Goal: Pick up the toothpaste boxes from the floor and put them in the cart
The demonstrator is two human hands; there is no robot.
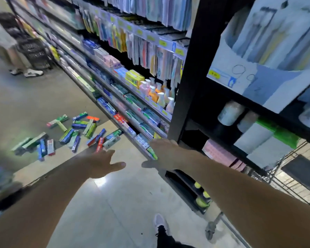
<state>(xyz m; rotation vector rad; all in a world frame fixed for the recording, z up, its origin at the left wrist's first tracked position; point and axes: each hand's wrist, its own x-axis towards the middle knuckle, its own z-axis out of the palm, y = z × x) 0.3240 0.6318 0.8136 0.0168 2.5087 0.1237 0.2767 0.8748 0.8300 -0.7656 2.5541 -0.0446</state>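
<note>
No legible text: yellow shelf tags and toothpaste boxes print apparently too blurred to read.

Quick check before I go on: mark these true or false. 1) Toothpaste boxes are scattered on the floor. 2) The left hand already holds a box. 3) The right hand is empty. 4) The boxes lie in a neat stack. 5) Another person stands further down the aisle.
1) True: the toothpaste boxes lie on the floor.
2) False: the left hand is open and holds nothing.
3) True: the right hand holds nothing.
4) False: they lie scattered at mixed angles.
5) True: a person stands beside a black basket.
</note>
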